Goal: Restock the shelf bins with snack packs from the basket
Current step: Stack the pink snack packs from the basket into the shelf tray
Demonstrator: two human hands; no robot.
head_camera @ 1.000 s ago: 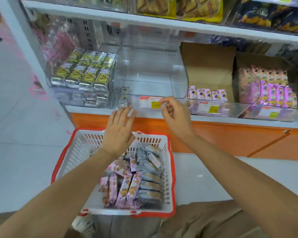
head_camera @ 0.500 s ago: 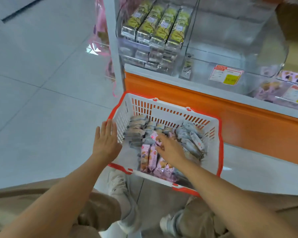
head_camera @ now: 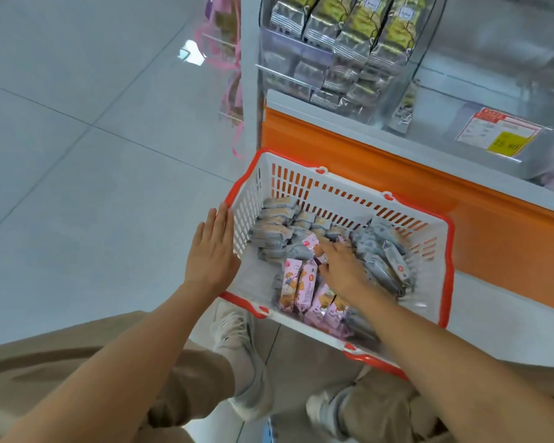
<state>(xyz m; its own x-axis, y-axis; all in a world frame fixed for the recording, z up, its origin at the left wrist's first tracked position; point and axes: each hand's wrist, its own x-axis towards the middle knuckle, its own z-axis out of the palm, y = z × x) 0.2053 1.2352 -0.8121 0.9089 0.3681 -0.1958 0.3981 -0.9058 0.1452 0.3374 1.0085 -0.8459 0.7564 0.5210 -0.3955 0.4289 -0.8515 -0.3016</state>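
Note:
A white basket with a red rim [head_camera: 447, 266] stands on the floor before the shelf. It holds pink snack packs [head_camera: 296, 284] near its front and grey snack packs [head_camera: 272, 233] along its left and right sides. My left hand [head_camera: 212, 254] lies flat, fingers straight, against the basket's left rim. My right hand [head_camera: 343, 270] reaches down into the basket, and its thumb and fingers pinch a pink snack pack [head_camera: 311, 243] in the middle of the pile. Above the basket, a clear shelf bin [head_camera: 480, 62] shows no packs inside.
A clear bin of yellow-green and silver packs [head_camera: 343, 30] fills the shelf's left end. A price label [head_camera: 499, 134] sticks to the bin front. The orange shelf base [head_camera: 499, 225] runs behind the basket. My shoes [head_camera: 240, 350] and knees sit just below it; grey floor tiles [head_camera: 77, 155] spread left.
My view dropped from the shelf to the basket. My right hand came down from the bin's label into the pink packs. My left hand settled on the basket's left rim.

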